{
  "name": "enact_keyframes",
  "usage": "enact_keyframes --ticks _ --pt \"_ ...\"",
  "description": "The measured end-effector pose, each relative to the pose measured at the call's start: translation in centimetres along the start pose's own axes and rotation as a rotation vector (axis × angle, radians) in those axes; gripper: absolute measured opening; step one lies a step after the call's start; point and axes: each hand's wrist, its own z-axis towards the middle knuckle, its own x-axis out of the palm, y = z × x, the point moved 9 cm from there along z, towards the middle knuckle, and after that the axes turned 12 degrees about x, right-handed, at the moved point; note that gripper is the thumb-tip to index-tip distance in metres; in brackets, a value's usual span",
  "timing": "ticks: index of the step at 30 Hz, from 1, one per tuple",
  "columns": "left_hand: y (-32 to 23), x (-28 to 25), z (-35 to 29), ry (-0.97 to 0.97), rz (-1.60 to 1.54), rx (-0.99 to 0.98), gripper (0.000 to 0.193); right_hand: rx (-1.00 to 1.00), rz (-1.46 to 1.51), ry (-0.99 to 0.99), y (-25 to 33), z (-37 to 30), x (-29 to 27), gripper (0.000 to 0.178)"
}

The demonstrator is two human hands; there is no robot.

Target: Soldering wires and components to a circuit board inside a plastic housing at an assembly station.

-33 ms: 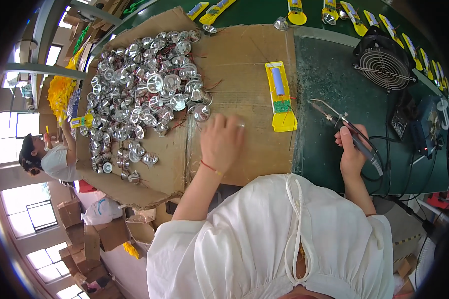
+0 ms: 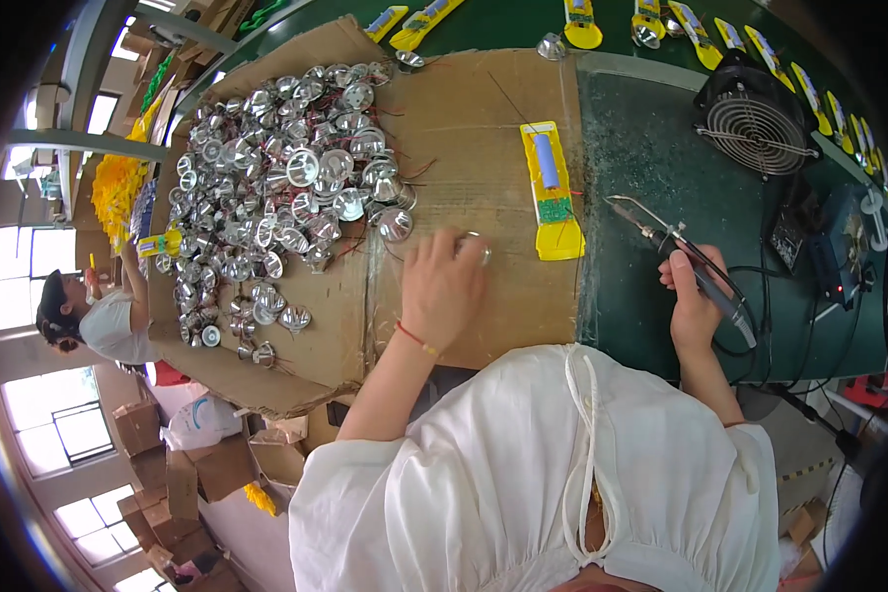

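Note:
My left hand (image 2: 445,286) is closed over the cardboard, its fingers curled round a small silver reflector cup (image 2: 475,248) that shows mostly at the fingertips. In my right hand (image 2: 694,301) is a soldering iron (image 2: 712,283), gripped like a pen, its tip pointing up and left over the green bench mat. Between the hands and a little farther off lies a yellow flashlight housing (image 2: 553,240) with a blue cylindrical battery (image 2: 546,162) and a green circuit board (image 2: 555,210). Thin wires stick out of it. The iron's tip is apart from the housing.
Many silver reflector cups with red wires (image 2: 296,168) are heaped on the cardboard sheet (image 2: 464,128) at left. A black fan with a wire grille (image 2: 755,133) and a blue soldering station (image 2: 839,247) stand at right. Yellow housings (image 2: 696,35) line the far edge. Another person (image 2: 109,321) is at far left.
My left hand has turned slightly, and the reflector cup at its fingertips shows more clearly. The right hand and the soldering iron have hardly moved.

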Motion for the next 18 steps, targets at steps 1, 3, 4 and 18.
enact_keyframes --ticks 1,3,4,18 --pt "-1.0 -0.4 0.0 -0.014 -0.046 0.092 0.026 -0.004 -0.008 0.009 0.3 -0.1 0.4 0.018" --pt "-0.5 -1.7 -0.8 -0.117 -0.057 0.075 0.025 -0.005 0.025 -0.014 0.5 -0.4 0.9 0.019" --pt "0.1 -2.7 -1.2 -0.218 -0.060 0.046 0.024 -0.001 0.039 0.018 0.3 -0.4 1.4 0.021" --pt "5.1 2.0 0.2 -0.152 -0.692 -0.436 0.014 -0.185 0.045 0.308 1.3 -1.9 6.8 0.025"
